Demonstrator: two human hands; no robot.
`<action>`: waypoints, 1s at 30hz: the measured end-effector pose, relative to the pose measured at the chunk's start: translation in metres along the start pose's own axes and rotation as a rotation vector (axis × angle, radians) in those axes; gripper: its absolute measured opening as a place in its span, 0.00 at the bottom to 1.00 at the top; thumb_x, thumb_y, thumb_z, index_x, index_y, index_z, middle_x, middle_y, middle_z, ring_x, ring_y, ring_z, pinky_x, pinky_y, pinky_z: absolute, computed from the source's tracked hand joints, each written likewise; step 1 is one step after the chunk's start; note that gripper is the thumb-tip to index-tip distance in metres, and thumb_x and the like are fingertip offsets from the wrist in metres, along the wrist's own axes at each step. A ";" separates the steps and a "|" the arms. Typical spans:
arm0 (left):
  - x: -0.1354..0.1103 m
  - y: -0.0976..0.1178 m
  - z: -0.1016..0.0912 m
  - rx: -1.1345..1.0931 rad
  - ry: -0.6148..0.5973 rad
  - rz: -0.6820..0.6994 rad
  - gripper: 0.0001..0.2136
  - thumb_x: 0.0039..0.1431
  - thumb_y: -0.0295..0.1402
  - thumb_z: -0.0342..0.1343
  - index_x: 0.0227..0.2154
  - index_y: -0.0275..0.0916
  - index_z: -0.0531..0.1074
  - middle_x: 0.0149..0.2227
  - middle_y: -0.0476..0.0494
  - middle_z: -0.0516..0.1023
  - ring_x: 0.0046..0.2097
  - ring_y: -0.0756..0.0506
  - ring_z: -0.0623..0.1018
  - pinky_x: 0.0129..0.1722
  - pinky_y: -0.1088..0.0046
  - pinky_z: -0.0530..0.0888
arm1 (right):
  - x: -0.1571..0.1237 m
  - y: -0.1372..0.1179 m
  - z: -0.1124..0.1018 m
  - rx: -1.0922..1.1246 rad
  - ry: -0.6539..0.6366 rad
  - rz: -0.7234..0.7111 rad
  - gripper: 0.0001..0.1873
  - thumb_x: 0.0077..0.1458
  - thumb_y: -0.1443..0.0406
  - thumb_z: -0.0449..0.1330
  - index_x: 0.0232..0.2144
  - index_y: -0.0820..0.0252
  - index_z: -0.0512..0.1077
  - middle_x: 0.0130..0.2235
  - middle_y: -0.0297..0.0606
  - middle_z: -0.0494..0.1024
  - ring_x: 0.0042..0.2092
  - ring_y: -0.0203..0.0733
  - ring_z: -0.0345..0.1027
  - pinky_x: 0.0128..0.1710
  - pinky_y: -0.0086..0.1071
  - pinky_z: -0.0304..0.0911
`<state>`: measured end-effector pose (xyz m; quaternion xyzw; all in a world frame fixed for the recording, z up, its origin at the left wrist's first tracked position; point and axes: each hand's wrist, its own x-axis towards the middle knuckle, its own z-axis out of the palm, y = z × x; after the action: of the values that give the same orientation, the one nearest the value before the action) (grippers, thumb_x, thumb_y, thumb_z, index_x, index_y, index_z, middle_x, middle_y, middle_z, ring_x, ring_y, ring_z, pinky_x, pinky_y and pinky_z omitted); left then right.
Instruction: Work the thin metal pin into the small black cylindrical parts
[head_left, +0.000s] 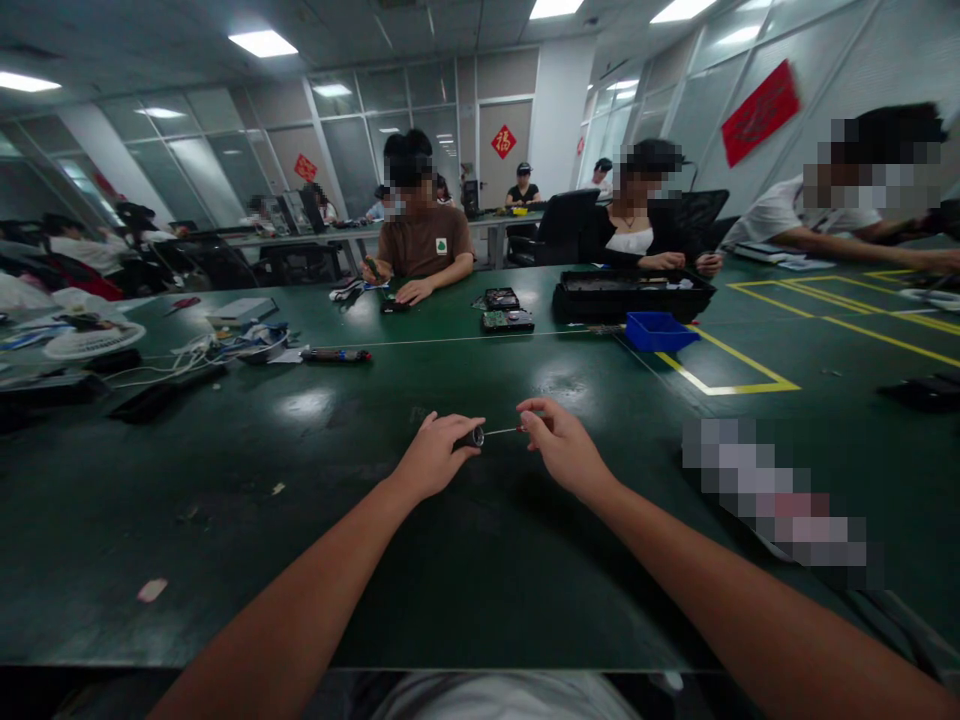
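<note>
Over the middle of the green table, my left hand point(436, 452) is closed round a small dark cylinder point(478, 436) whose round, pale-rimmed end faces right. My right hand point(559, 445) pinches a thin screwdriver point(501, 432) by its red end. Its slim metal shaft points left, and the tip reaches the rim of the cylinder. Whether the tip is inside or only touching, I cannot tell. My left fingers hide most of the cylinder's body.
Opposite, a person in a brown shirt point(425, 240) works on a small device. Circuit-board parts point(508, 320), a black bin point(634, 298) and a blue tray point(660, 331) stand ahead. A dark tool point(336, 355) and tangled cables point(187, 352) lie left; a blurred-out item point(772, 490) lies right.
</note>
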<state>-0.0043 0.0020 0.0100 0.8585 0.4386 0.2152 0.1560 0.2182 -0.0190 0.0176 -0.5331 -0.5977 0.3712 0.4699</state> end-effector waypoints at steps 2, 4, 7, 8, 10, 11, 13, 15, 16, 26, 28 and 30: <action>0.000 0.001 -0.001 -0.003 0.004 -0.011 0.21 0.63 0.30 0.56 0.59 0.46 0.67 0.55 0.43 0.75 0.58 0.41 0.71 0.65 0.44 0.52 | -0.001 -0.001 0.000 0.017 -0.006 -0.003 0.13 0.57 0.57 0.56 0.42 0.56 0.71 0.30 0.33 0.73 0.30 0.39 0.68 0.31 0.34 0.65; 0.000 0.001 -0.002 -0.003 0.008 -0.017 0.21 0.63 0.30 0.56 0.59 0.46 0.67 0.55 0.43 0.75 0.58 0.41 0.71 0.65 0.45 0.52 | -0.001 -0.001 0.000 0.032 -0.029 0.004 0.12 0.57 0.56 0.55 0.39 0.56 0.71 0.30 0.32 0.71 0.30 0.39 0.67 0.31 0.34 0.65; 0.000 0.001 -0.002 0.001 0.013 -0.011 0.21 0.63 0.31 0.56 0.59 0.46 0.67 0.55 0.43 0.75 0.58 0.41 0.71 0.65 0.45 0.53 | -0.001 0.000 0.001 0.050 -0.052 0.021 0.16 0.60 0.53 0.51 0.35 0.56 0.72 0.26 0.31 0.68 0.28 0.38 0.63 0.28 0.33 0.63; 0.000 0.000 -0.002 -0.001 0.012 -0.006 0.21 0.63 0.31 0.56 0.59 0.46 0.67 0.55 0.43 0.75 0.58 0.40 0.71 0.65 0.45 0.53 | -0.001 0.001 0.001 0.060 -0.036 0.025 0.15 0.60 0.53 0.51 0.36 0.56 0.72 0.26 0.31 0.67 0.28 0.38 0.63 0.28 0.33 0.63; 0.000 0.000 -0.001 -0.008 0.011 0.001 0.21 0.63 0.32 0.56 0.59 0.46 0.67 0.55 0.42 0.75 0.58 0.40 0.71 0.65 0.44 0.53 | -0.001 0.001 0.002 0.101 0.024 0.024 0.12 0.58 0.55 0.55 0.39 0.56 0.70 0.28 0.31 0.69 0.29 0.39 0.65 0.30 0.34 0.63; 0.000 -0.001 -0.001 -0.012 0.012 0.001 0.21 0.63 0.32 0.56 0.59 0.46 0.66 0.55 0.42 0.75 0.58 0.40 0.71 0.65 0.44 0.53 | -0.001 0.001 0.003 0.130 0.055 0.021 0.12 0.56 0.56 0.57 0.39 0.56 0.70 0.30 0.32 0.71 0.30 0.39 0.66 0.31 0.34 0.64; 0.000 -0.001 0.000 -0.020 0.021 -0.005 0.21 0.63 0.32 0.57 0.59 0.46 0.67 0.55 0.42 0.75 0.58 0.40 0.71 0.65 0.44 0.53 | -0.001 0.000 0.003 0.200 0.082 0.012 0.12 0.53 0.57 0.61 0.36 0.56 0.69 0.31 0.33 0.73 0.32 0.39 0.67 0.35 0.35 0.65; 0.000 0.000 -0.001 -0.038 0.039 0.010 0.22 0.63 0.33 0.57 0.59 0.47 0.67 0.55 0.43 0.75 0.58 0.40 0.71 0.65 0.45 0.54 | 0.000 -0.001 0.003 0.330 0.089 0.039 0.12 0.52 0.56 0.64 0.34 0.57 0.70 0.31 0.35 0.74 0.33 0.40 0.68 0.38 0.36 0.66; 0.001 0.001 -0.001 -0.048 0.052 0.034 0.22 0.63 0.33 0.57 0.59 0.47 0.66 0.56 0.43 0.75 0.58 0.41 0.71 0.65 0.47 0.54 | 0.002 -0.001 0.002 0.424 0.082 0.082 0.13 0.52 0.55 0.64 0.33 0.57 0.71 0.31 0.35 0.74 0.33 0.40 0.69 0.39 0.37 0.67; 0.005 -0.001 -0.003 -0.081 0.047 0.053 0.21 0.63 0.28 0.56 0.58 0.47 0.67 0.57 0.43 0.74 0.59 0.41 0.71 0.64 0.48 0.58 | 0.010 0.010 0.001 0.750 0.176 0.255 0.11 0.50 0.58 0.68 0.28 0.58 0.73 0.27 0.32 0.74 0.29 0.35 0.67 0.34 0.32 0.70; 0.004 0.000 -0.003 -0.092 0.063 0.051 0.21 0.63 0.28 0.56 0.58 0.47 0.68 0.57 0.43 0.73 0.59 0.41 0.71 0.64 0.49 0.59 | 0.008 0.009 0.003 0.708 0.165 0.200 0.13 0.49 0.56 0.69 0.29 0.57 0.73 0.29 0.33 0.75 0.30 0.36 0.69 0.35 0.33 0.69; 0.004 0.002 -0.002 -0.103 0.075 0.046 0.20 0.63 0.29 0.56 0.58 0.48 0.68 0.58 0.43 0.73 0.60 0.41 0.70 0.65 0.49 0.58 | 0.006 0.009 0.005 0.647 0.163 0.135 0.14 0.49 0.54 0.68 0.31 0.58 0.74 0.30 0.33 0.76 0.31 0.36 0.70 0.35 0.34 0.69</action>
<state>-0.0022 0.0041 0.0134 0.8504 0.4128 0.2730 0.1784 0.2163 -0.0110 0.0091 -0.4227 -0.3724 0.5281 0.6354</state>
